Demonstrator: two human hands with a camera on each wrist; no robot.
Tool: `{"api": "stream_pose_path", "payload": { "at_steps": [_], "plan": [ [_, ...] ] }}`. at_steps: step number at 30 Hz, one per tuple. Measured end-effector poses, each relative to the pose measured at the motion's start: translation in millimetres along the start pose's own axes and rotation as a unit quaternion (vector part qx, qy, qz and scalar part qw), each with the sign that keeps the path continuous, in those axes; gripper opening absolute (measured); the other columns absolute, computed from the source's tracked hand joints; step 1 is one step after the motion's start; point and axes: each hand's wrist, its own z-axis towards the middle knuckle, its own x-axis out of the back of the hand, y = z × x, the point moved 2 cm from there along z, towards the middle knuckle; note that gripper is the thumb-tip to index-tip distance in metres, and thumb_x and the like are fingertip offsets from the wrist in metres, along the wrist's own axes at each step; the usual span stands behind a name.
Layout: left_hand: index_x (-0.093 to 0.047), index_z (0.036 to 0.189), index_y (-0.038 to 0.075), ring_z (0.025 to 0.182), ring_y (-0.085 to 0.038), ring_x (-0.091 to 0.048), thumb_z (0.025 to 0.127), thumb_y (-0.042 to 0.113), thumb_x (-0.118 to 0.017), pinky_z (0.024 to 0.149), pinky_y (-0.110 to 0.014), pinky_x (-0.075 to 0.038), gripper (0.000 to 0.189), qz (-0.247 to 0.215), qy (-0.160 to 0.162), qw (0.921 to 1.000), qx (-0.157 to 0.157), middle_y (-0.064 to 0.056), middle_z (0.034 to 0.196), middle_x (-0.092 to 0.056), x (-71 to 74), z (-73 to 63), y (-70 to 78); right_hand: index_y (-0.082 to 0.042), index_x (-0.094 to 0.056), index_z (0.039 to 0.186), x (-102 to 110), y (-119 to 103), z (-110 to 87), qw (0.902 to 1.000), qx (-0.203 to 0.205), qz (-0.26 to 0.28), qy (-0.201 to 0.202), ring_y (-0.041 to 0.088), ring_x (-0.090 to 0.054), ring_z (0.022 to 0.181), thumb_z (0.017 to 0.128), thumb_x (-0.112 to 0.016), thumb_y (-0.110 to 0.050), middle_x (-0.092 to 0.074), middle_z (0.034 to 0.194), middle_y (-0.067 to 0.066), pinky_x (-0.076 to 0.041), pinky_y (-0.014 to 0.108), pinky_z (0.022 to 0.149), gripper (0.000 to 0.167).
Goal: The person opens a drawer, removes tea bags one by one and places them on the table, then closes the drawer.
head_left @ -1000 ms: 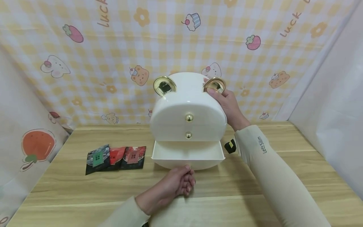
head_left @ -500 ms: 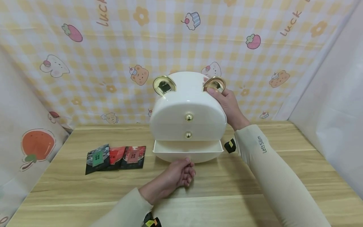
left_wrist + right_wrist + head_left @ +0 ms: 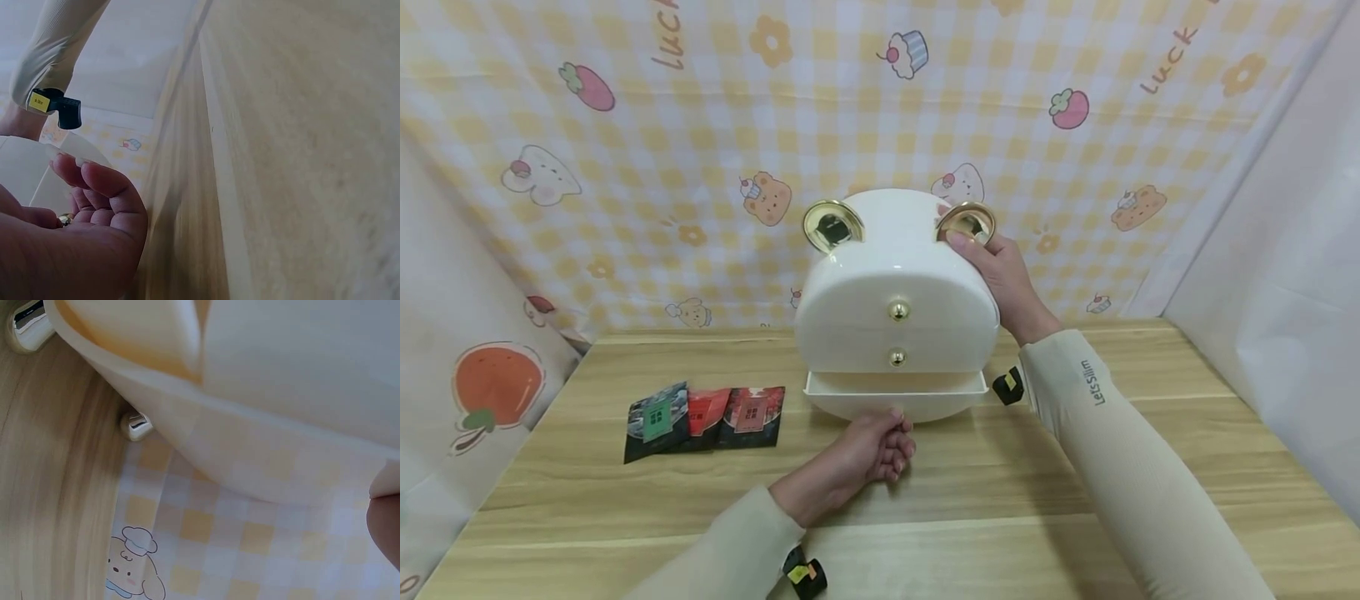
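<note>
A glossy white drawer box [image 3: 850, 325] with a rounded top stands on the wooden table in the head view. Two gold ring-shaped ears and two gold knobs decorate it. Its bottom drawer [image 3: 835, 406] sticks out a little at the front. My left hand [image 3: 868, 454] pinches that drawer's gold knob [image 3: 65, 219], which shows between thumb and curled fingers in the left wrist view. At the upper right side, my right hand [image 3: 1007, 279] grips the box, thumb at the base of the right gold ear [image 3: 967, 208]. Its other fingers are mostly hidden behind the box.
Several dark and red flat packets [image 3: 752, 417] lie overlapping on the table [image 3: 970, 525] to the left of the box. A checked cloth [image 3: 700, 167] hangs behind. Shiny metal feet [image 3: 136, 427] support the box in the right wrist view.
The bottom drawer has slid inward, away from me, with my left hand following at its knob. My right hand has stayed where it was on the box.
</note>
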Motion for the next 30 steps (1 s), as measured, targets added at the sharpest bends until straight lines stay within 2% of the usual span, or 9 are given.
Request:
{"api": "stream_pose_path", "payload": {
  "at_steps": [5, 11, 14, 21, 30],
  "plan": [
    [-0.05, 0.11, 0.004, 0.064, -0.007, -0.049, 0.112, 0.031, -0.028, 0.061, -0.021, -0.044, 0.035, 0.001, 0.007, 1.0, -0.001, 0.005, 0.076, -0.058, 2.2, 4.3, 2.3, -0.015, -0.071, 0.126, 0.9, -0.8, 0.6, 1.0, 0.001, -0.007, -0.001, 0.005, -0.072, 0.079, 0.1, -0.064, -0.026, -0.071, 0.128, -0.009, -0.059, 0.021, 0.066, 0.029],
    [-0.05, 0.108, 0.004, 0.062, -0.006, -0.049, 0.112, 0.03, -0.027, 0.06, -0.021, -0.044, 0.034, -0.006, 0.012, 0.9999, -0.001, 0.005, 0.075, -0.057, 3.9, 10.4, 2.4, -0.016, -0.072, 0.125, 0.6, 0.2, 0.8, 1.0, -0.005, -0.005, 0.001, 0.007, -0.072, 0.07, 0.099, -0.066, -0.026, -0.076, 0.109, -0.008, -0.059, 0.023, 0.062, 0.028],
    [-0.051, 0.108, 0.005, 0.063, -0.006, -0.049, 0.112, 0.03, -0.027, 0.06, -0.021, -0.043, 0.035, -0.003, 0.014, 0.9999, -0.004, 0.005, 0.075, -0.057, 4.3, 11.1, 3.3, -0.015, -0.07, 0.128, 1.2, 0.5, 1.1, 0.9999, -0.004, -0.016, 0.001, 0.007, -0.072, 0.071, 0.099, -0.065, -0.028, -0.075, 0.114, -0.009, -0.059, 0.022, 0.062, 0.032],
    [-0.051, 0.108, 0.004, 0.064, -0.007, -0.048, 0.111, 0.026, -0.026, 0.061, -0.021, -0.043, 0.034, -0.004, 0.021, 0.9998, -0.003, 0.005, 0.076, -0.057, 4.3, 14.2, 4.9, -0.012, -0.07, 0.127, 0.8, 0.4, 0.7, 0.9998, -0.001, -0.018, -0.002, 0.003, -0.071, 0.089, 0.1, -0.064, -0.026, -0.06, 0.145, -0.003, -0.058, 0.019, 0.069, 0.03],
    [-0.05, 0.106, 0.005, 0.063, -0.006, -0.048, 0.111, 0.025, -0.028, 0.06, -0.02, -0.042, 0.031, -0.007, 0.026, 0.9996, -0.002, 0.005, 0.074, -0.057, 3.9, 15.2, 7.6, -0.013, -0.071, 0.125, 1.0, -0.4, 1.4, 0.9998, -0.001, -0.016, -0.01, 0.004, -0.069, 0.1, 0.101, -0.063, -0.025, -0.054, 0.152, 0.0, -0.058, 0.018, 0.072, 0.028]
  ]
}}
